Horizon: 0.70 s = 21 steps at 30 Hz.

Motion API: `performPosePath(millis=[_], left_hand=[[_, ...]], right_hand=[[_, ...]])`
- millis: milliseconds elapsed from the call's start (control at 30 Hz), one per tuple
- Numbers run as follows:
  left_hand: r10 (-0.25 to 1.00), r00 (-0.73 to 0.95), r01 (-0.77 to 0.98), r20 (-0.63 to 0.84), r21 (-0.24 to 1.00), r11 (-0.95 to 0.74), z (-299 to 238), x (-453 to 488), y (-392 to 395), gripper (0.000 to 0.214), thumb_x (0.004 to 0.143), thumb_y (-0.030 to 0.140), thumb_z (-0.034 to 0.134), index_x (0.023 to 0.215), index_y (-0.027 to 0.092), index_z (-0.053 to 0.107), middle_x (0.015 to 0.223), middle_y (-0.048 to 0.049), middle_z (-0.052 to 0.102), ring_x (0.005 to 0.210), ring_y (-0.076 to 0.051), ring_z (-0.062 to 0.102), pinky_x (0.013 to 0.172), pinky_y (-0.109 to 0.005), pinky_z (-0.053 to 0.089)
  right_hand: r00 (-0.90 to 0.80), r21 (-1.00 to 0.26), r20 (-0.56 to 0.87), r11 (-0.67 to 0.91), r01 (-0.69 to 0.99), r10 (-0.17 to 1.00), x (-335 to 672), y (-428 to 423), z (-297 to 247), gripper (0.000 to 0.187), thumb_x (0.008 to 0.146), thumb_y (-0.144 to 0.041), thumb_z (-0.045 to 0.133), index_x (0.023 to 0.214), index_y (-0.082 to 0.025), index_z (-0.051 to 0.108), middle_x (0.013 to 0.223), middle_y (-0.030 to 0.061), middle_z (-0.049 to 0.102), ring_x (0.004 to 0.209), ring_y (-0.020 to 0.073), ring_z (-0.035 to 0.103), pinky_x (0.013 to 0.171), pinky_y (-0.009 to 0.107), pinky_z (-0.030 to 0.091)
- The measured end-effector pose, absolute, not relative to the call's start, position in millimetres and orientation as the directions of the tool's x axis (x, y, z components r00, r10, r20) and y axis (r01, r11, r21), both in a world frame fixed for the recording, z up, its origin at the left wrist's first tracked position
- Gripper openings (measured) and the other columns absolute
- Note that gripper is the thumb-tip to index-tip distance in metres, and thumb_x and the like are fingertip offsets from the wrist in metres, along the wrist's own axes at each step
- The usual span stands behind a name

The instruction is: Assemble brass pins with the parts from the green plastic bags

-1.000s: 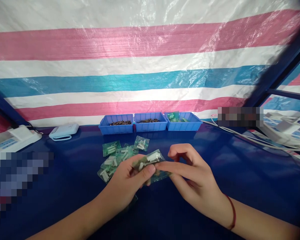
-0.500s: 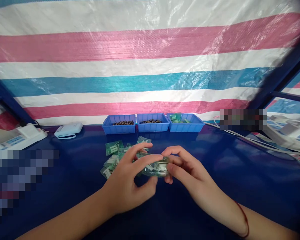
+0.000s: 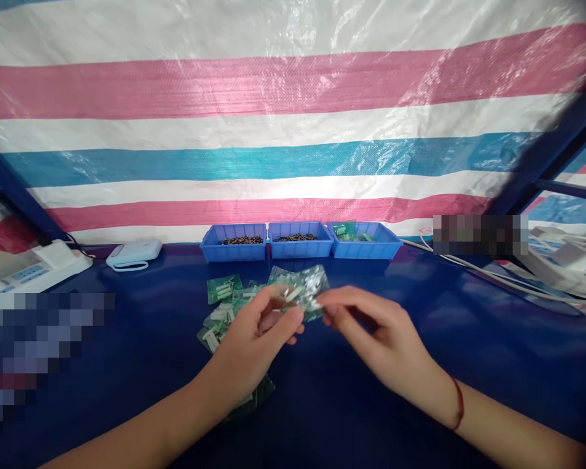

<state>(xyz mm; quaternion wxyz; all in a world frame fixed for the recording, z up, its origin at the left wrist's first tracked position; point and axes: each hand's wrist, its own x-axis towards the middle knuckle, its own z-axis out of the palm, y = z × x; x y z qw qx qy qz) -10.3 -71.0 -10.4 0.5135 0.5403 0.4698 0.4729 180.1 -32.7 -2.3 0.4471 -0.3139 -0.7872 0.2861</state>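
Note:
Between my two hands is a small clear greenish plastic bag (image 3: 308, 294) with white pieces inside, tilted up above the table. My left hand (image 3: 258, 329) pinches its left side between thumb and fingers. At its right edge, the thumb and forefinger of my right hand (image 3: 378, 329) close on the plastic. Behind and left of my left hand lies a loose pile of similar bags (image 3: 221, 314) with white pieces in them. Another dark green bag (image 3: 261, 394) shows partly beneath my left wrist, the rest of it hidden.
Three blue bins stand in a row at the back: a left bin (image 3: 209, 253) and a middle bin (image 3: 300, 249) with small metal parts, and a right bin (image 3: 366, 250) with green bags. A power strip (image 3: 53, 273) and pale blue device (image 3: 135, 253) sit left; cables (image 3: 473, 273) run right.
The bag between my hands has tilted upward, and my left fingers have drawn in around its side. My right hand has turned slightly. The dark bag under my left wrist now shows.

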Motion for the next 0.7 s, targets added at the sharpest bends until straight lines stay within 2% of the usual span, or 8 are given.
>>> performPosePath(millis=[67, 167, 300, 367, 433, 533, 600, 700], left_hand=[[0.994, 0.105, 0.019, 0.014, 1.0, -0.016, -7.6, -9.6, -73.9, 0.046, 0.089, 0.042, 0.058, 0.13, 0.028, 0.044, 0.114, -0.0048, 0.057, 0.089, -0.015, 0.061, 0.077, -0.03, 0.052], [0.988, 0.153, 0.054, -0.003, 0.999, -0.005, -7.1, -9.4, -76.2, 0.046, 0.091, 0.041, 0.054, 0.133, 0.03, 0.041, 0.116, -0.0052, 0.056, 0.09, -0.015, 0.06, 0.08, -0.032, 0.051], [0.973, 0.228, 0.159, -0.029, 0.987, -0.008, -13.3, -7.2, -75.7, 0.028, 0.091, 0.033, 0.052, 0.117, 0.025, 0.056, 0.105, -0.0042, 0.061, 0.085, -0.016, 0.059, 0.073, -0.028, 0.049], [0.963, 0.267, 0.263, -0.026, 0.964, -0.047, -14.3, -3.8, -76.9, 0.022, 0.091, 0.031, 0.051, 0.106, 0.022, 0.063, 0.093, -0.0037, 0.065, 0.079, -0.015, 0.059, 0.069, -0.026, 0.047], [0.94, 0.34, 0.351, 0.023, 0.924, -0.15, -12.1, 1.1, -80.6, 0.021, 0.09, 0.027, 0.05, 0.099, 0.019, 0.068, 0.082, -0.0033, 0.066, 0.07, -0.013, 0.059, 0.064, -0.024, 0.045], [0.847, 0.513, 0.371, 0.14, 0.853, -0.366, -6.6, 8.0, -89.0, 0.023, 0.086, 0.017, 0.052, 0.096, 0.015, 0.072, 0.077, -0.0038, 0.066, 0.06, -0.01, 0.055, 0.058, -0.02, 0.043], [0.786, 0.59, 0.354, 0.184, 0.816, -0.457, -4.1, 10.2, -93.7, 0.024, 0.084, 0.014, 0.052, 0.096, 0.013, 0.072, 0.074, -0.0042, 0.066, 0.058, -0.01, 0.055, 0.056, -0.019, 0.043], [0.756, 0.619, 0.358, 0.214, 0.779, -0.514, -3.4, 8.6, -96.4, 0.024, 0.086, 0.015, 0.052, 0.098, 0.014, 0.072, 0.074, -0.0042, 0.067, 0.06, -0.011, 0.056, 0.059, -0.019, 0.044]], right_hand=[[-0.201, -0.748, 0.578, 0.612, 0.257, 0.791, 186.3, -9.8, 0.1, 0.012, 0.09, -0.025, 0.056, 0.095, -0.022, 0.067, 0.076, 0.0005, 0.065, 0.064, 0.0118, 0.062, 0.06, 0.023, 0.052], [0.069, -0.808, 0.569, 0.542, 0.231, 0.819, 200.1, 34.1, 0.0, 0.021, 0.087, -0.033, 0.059, 0.103, -0.02, 0.064, 0.089, 0.0042, 0.066, 0.072, 0.0155, 0.065, 0.058, 0.026, 0.054], [0.108, -0.896, 0.338, 0.285, 0.341, 0.935, 212.1, 69.7, -15.5, 0.049, 0.081, -0.034, 0.061, 0.127, -0.019, 0.052, 0.099, 0.0078, 0.062, 0.064, 0.0168, 0.061, 0.048, 0.028, 0.05], [0.022, -0.815, 0.376, 0.319, 0.483, 0.927, 207.3, 65.5, -25.8, 0.05, 0.082, -0.034, 0.058, 0.128, -0.016, 0.05, 0.1, 0.0102, 0.063, 0.065, 0.0183, 0.061, 0.054, 0.033, 0.053], [-0.225, -0.641, 0.468, 0.503, 0.579, 0.855, 194.5, 50.1, -33.0, 0.046, 0.087, -0.035, 0.053, 0.129, -0.016, 0.05, 0.116, 0.014, 0.061, 0.088, 0.024, 0.064, 0.077, 0.041, 0.055], [-0.651, -0.374, 0.4, 0.764, 0.527, 0.645, 169.3, 23.8, -36.1, 0.053, 0.095, -0.04, 0.042, 0.145, -0.022, 0.035, 0.152, 0.0102, 0.034, 0.137, 0.0288, 0.034, 0.11, 0.049, 0.033], [-0.753, -0.309, 0.292, 0.803, 0.51, 0.59, 156.5, 13.7, -35.9, 0.058, 0.097, -0.044, 0.038, 0.15, -0.022, 0.025, 0.155, 0.0086, 0.028, 0.143, 0.0292, 0.023, 0.113, 0.053, 0.026], [-0.754, -0.275, 0.26, 0.795, 0.541, 0.604, 151.4, 11.5, -36.1, 0.056, 0.098, -0.038, 0.038, 0.149, -0.018, 0.027, 0.149, 0.0126, 0.04, 0.136, 0.0292, 0.036, 0.108, 0.055, 0.033]])
